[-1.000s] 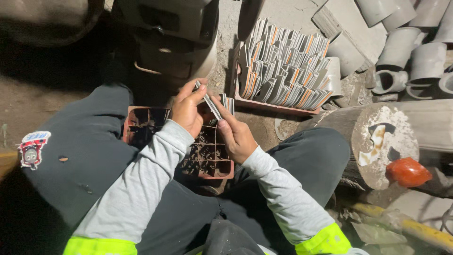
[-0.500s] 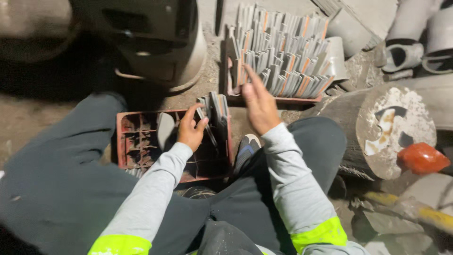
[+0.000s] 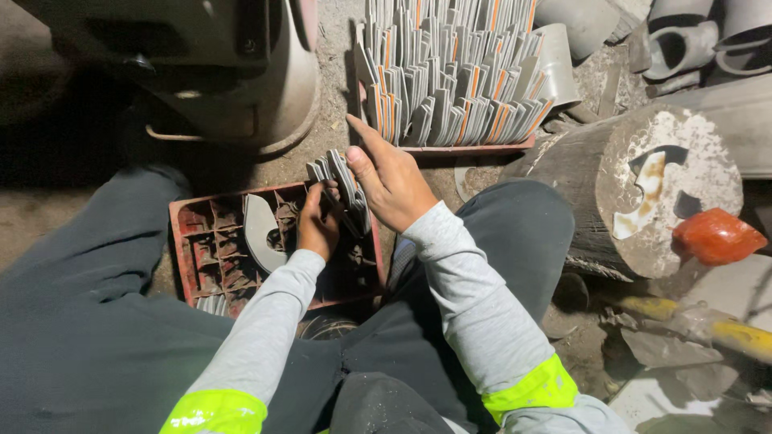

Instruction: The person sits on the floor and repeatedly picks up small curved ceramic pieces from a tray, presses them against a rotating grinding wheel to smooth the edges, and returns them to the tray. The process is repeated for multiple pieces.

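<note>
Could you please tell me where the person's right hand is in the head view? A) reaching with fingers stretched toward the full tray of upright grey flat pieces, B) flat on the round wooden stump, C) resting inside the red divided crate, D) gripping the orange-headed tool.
A: the right hand stretches its fingers toward the full tray of upright grey flat pieces, while the left hand holds a small fan of grey pieces over the red divided crate.
</note>
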